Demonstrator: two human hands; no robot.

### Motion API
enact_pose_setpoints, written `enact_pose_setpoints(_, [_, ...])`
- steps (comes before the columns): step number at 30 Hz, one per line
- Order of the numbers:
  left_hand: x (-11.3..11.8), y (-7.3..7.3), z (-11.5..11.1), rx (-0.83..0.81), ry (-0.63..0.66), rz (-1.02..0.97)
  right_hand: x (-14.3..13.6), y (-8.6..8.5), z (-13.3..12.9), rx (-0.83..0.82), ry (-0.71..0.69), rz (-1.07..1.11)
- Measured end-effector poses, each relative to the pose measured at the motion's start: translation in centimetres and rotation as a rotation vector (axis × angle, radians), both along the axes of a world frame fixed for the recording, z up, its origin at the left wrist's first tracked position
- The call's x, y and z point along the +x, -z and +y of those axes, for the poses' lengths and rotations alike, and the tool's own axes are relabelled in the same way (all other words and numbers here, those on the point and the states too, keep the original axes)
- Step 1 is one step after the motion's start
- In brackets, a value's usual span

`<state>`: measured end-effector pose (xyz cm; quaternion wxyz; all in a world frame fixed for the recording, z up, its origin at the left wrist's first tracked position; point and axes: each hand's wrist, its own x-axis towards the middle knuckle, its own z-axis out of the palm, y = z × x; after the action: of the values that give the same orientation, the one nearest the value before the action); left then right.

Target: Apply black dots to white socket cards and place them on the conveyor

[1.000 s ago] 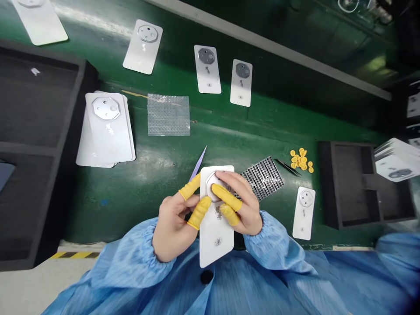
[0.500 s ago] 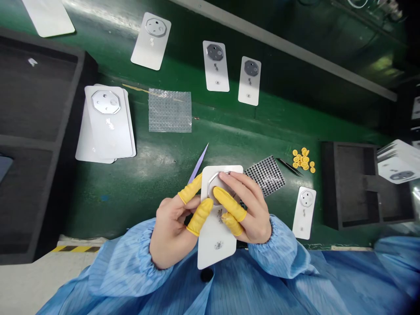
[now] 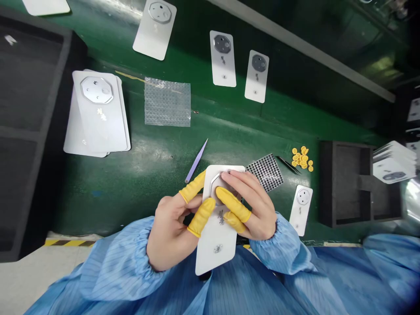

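Observation:
A white panel (image 3: 215, 258) with an octagonal ring near its top is held upright in front of me. My left hand (image 3: 179, 223) grips its left edge between thumb and index finger, both in yellow finger cots. On the ring rest the fingers of my right hand (image 3: 251, 208), two of them in yellow cots; they hide part of the ring. Purple tweezers (image 3: 196, 161) lie just beyond my left fingers. Beyond my right hand is a sheet of small black dots (image 3: 267, 173), with black tweezers (image 3: 288, 165) beside it.
Stacked white panels (image 3: 108, 127) and bubble wrap (image 3: 167, 103) lie at the left, near a black tray (image 3: 64, 83). Single panels (image 3: 223, 59) stand further back. Yellow finger cots (image 3: 302, 158), another panel (image 3: 301, 210) and a second black tray (image 3: 328, 183) holding several panels (image 3: 393, 162) are at the right.
The camera view has shifted slightly. Both hands keep hold of the panel in nearly the same pose, and the purple tweezers now show in full.

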<state>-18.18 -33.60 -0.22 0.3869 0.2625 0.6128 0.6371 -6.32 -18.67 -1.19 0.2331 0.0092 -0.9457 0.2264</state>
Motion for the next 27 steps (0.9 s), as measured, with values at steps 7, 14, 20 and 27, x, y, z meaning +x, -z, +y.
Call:
enact_pose_setpoints(7, [-0.1,-0.1,0.3,0.003,-0.014,-0.041,-0.5,-0.5,0.1,-0.216,0.016,0.016])
enact_pose_setpoints(14, [0.0,-0.4,0.6,-0.014,-0.097,-0.137,-0.7,-1.5,0.1,-0.42,0.052,-0.041])
enact_pose_setpoints(20, [-0.1,-0.5,0.6,-0.023,-0.106,-0.179,-0.7,-2.0,0.2,-0.474,0.063,-0.049])
enact_pose_setpoints(27, [0.0,-0.4,0.4,0.022,-0.069,-0.161,-0.4,-1.6,0.1,-0.101,0.002,-0.051])
